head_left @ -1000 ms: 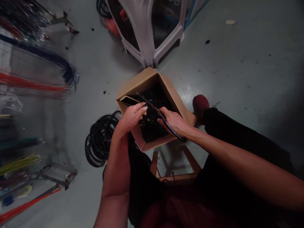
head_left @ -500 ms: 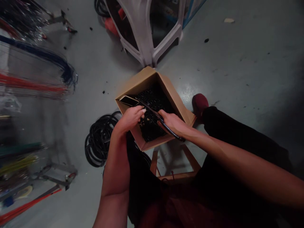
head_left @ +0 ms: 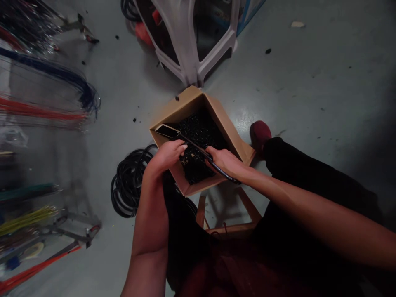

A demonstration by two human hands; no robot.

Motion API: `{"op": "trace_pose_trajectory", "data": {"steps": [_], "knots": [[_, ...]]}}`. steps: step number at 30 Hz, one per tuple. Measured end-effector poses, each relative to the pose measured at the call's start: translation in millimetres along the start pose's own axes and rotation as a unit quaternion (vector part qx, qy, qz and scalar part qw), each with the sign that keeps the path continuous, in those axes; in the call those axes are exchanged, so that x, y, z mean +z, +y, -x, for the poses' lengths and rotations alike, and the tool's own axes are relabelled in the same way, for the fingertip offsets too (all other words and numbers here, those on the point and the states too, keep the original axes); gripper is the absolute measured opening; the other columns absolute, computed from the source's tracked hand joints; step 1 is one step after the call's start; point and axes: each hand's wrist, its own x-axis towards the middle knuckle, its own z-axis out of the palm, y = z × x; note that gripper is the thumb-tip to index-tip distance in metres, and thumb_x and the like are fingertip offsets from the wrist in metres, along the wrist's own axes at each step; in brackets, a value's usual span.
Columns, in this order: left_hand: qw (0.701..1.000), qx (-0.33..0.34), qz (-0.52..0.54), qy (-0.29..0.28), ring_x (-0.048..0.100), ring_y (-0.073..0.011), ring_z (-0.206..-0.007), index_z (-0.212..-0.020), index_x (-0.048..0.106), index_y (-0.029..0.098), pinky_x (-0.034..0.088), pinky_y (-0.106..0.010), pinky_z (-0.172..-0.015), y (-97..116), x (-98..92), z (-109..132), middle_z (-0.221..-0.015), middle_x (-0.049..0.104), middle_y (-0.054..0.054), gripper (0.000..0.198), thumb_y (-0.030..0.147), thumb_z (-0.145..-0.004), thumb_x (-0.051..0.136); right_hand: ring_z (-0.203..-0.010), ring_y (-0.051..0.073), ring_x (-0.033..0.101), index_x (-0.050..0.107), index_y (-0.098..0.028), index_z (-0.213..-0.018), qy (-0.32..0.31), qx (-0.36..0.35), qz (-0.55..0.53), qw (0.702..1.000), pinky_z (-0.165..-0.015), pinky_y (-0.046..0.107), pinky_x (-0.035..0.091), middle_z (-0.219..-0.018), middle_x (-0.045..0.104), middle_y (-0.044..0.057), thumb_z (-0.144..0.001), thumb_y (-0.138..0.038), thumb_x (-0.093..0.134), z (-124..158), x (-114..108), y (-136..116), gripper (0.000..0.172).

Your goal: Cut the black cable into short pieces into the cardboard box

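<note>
My right hand (head_left: 223, 159) is closed around the dark handles of a pair of scissors (head_left: 194, 144). Their long blades look shut and point up and left across an open cardboard box (head_left: 221, 119). My left hand (head_left: 171, 153) is pinched just below the blades; something dark shows at its fingertips, too small to make out. Inside the box lies a heap of short black pieces (head_left: 201, 126). A small black piece (head_left: 177, 98) appears against the box's upper-left flap. By my left forearm, on the floor, is a coil of black tubing (head_left: 126, 185).
A light plastic stool (head_left: 188, 45) stands behind the box. Below it is a wooden frame (head_left: 241, 229) between my legs. Bundles of blue wires (head_left: 68, 78) and red wires (head_left: 43, 110) hang at the left. My red shoe (head_left: 260, 134) is right of the box.
The scissor blades have closed. A small black piece now shows at the box's upper-left flap. My left hand has shifted slightly left and down.
</note>
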Motion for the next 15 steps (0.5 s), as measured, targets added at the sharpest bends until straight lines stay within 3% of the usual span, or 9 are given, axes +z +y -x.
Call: {"op": "trace_pose_trajectory", "data": {"steps": [10,15], "knots": [[1.0,-0.018,0.005,0.011,0.053,-0.0118,-0.057,-0.073,0.053,0.017,0.038,-0.023,-0.055,10.4,6.2,0.6,-0.066,0.056,0.0,0.02,0.028,-0.085,0.042,-0.068,0.021,0.055,0.053,-0.023,-0.103,0.06,-0.003,-0.06,0.996,-0.056,0.026,0.028,-0.075,0.061,0.005,-0.084,-0.037,0.044,-3.5,-15.1,7.2,0.026],[0.994,-0.015,0.105,0.035,0.056,-0.0104,-0.06,-0.103,0.06,0.015,0.043,-0.022,-0.059,19.4,12.9,-2.7,-0.077,0.061,-0.001,0.029,0.033,-0.086,0.045,-0.062,0.016,0.051,0.051,-0.021,-0.091,0.098,-0.021,-0.154,0.983,-0.056,0.026,0.032,-0.072,0.056,0.002,-0.083,-0.038,0.047,-6.0,-18.3,9.1,0.019]]}}
